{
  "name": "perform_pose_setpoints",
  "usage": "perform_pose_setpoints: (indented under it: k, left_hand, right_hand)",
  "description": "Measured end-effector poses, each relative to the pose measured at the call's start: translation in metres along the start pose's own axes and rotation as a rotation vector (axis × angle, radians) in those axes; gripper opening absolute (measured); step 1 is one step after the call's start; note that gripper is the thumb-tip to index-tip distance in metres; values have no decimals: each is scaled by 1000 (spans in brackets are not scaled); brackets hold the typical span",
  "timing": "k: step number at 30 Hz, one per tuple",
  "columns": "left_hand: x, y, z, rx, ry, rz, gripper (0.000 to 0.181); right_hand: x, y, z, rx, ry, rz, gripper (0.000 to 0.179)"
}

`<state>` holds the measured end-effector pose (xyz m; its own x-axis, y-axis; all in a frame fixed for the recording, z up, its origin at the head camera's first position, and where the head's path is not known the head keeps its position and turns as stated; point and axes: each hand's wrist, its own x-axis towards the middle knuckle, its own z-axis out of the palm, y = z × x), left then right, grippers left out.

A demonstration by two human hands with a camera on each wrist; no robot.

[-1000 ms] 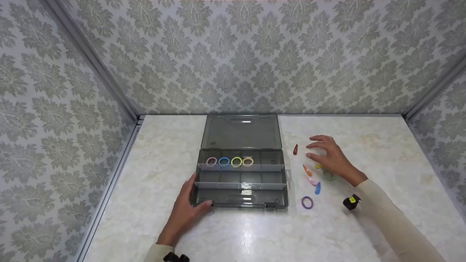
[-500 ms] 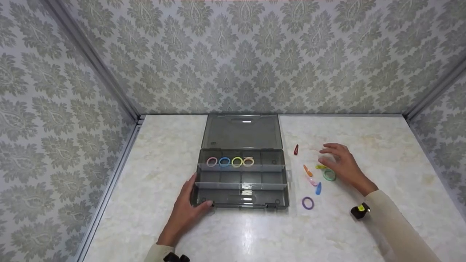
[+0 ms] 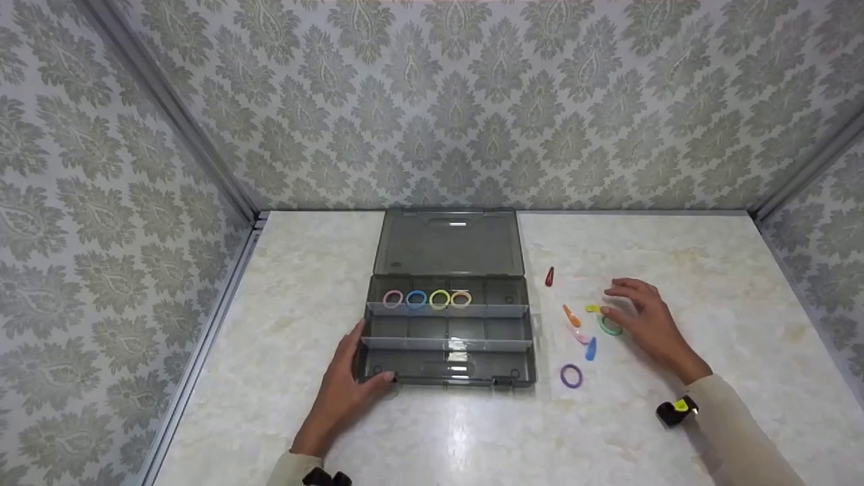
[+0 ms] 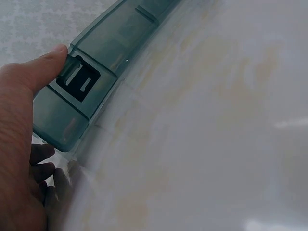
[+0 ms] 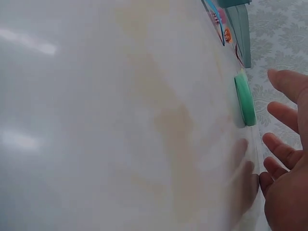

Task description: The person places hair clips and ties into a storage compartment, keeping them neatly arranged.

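Note:
A dark translucent compartment box (image 3: 422, 329) lies with its lid raised. My left hand (image 3: 339, 386) holds its front left corner, thumb at the front latch (image 4: 78, 79) and fingers along the left side. Four-coloured hair ties rest in the back row: pink (image 3: 393, 299), blue (image 3: 416, 300), yellow (image 3: 439, 300) and peach (image 3: 461, 299). My right hand (image 3: 653, 329) hovers with parted, loosely bent fingers beside a green hair tie (image 5: 245, 99), holding nothing. A yellow hair clip (image 3: 592, 308) shows near its thumb.
Right of the box lie red (image 3: 549, 277), orange (image 3: 572, 316), pink (image 3: 578, 335) and blue (image 3: 590, 349) hair clips and a purple hair tie (image 3: 571, 376). Two divider strips (image 3: 445, 343) cross the box. Patterned walls (image 3: 452, 101) border the table.
My right hand has moved right and toward me, from near the red clip to the green hair tie. The left hand stays at the box corner.

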<state>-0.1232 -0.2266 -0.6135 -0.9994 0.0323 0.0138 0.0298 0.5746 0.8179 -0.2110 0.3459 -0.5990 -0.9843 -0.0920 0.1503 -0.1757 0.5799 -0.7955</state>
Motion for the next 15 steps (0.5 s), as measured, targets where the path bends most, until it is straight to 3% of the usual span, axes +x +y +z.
perform_pose_setpoints:
  k: [6,15]
  left_hand:
    - [1,-1,-1,0,0,8,114]
    - [1,-1,-1,-12,-6,-1,113]
  right_hand:
    - [-10,4,2,-3,41,24,46]
    - [-24,6,4,-67,45,-7,43]
